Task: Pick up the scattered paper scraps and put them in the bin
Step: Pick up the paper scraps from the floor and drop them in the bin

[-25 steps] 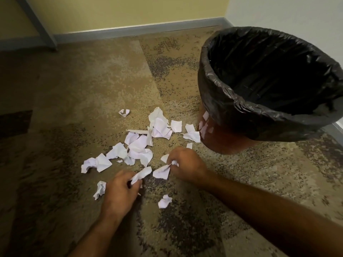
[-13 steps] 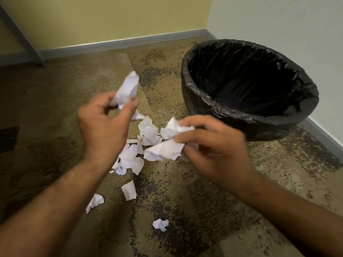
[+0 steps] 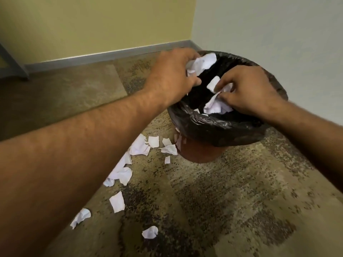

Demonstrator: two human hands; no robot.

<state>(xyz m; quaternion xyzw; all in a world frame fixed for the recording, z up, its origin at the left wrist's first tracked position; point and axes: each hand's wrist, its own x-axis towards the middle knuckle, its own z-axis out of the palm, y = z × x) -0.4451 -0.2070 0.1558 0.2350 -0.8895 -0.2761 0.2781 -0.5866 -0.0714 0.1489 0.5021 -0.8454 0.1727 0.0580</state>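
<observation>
Both hands are over the mouth of the bin [image 3: 219, 127], a reddish tub lined with a black bag. My left hand [image 3: 172, 75] is closed on a crumpled white scrap [image 3: 201, 64] above the bin's left side. My right hand [image 3: 248, 91] pinches a bunch of white scraps [image 3: 216, 106] just inside the near rim, and one small scrap [image 3: 213, 84] shows above its fingers. Several white scraps [image 3: 139, 147] lie scattered on the carpet to the left of the bin, partly hidden under my left forearm.
The bin stands in a room corner, with a yellow wall behind and a pale wall to the right. A grey baseboard [image 3: 111, 54] runs along the floor. More loose scraps [image 3: 117, 202] lie on the mottled brown carpet nearer to me, one [image 3: 150, 232] at the bottom.
Both hands rose from the floor with scraps in them and moved right, over the bin's opening. The view has lifted toward the bin.
</observation>
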